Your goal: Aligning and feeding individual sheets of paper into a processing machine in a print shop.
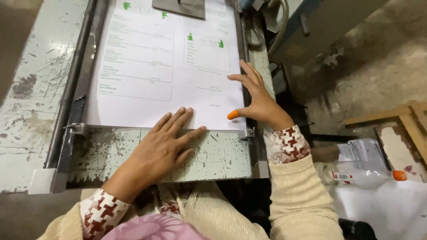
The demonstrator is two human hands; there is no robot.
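A stack of white printed paper sheets with small green marks [164, 66] lies on the chipped, pale green metal worktop [26, 111], tucked between a dark metal rail [73, 89] on one side and the worktop's right edge. The left hand [162, 149] lies flat with fingers spread, its tips touching the stack's near edge. The right hand [255, 100] presses open against the right edge, an orange rubber cap [233, 114] on its thumb. A clear plastic bottle [362, 175] lies well apart, low on the right.
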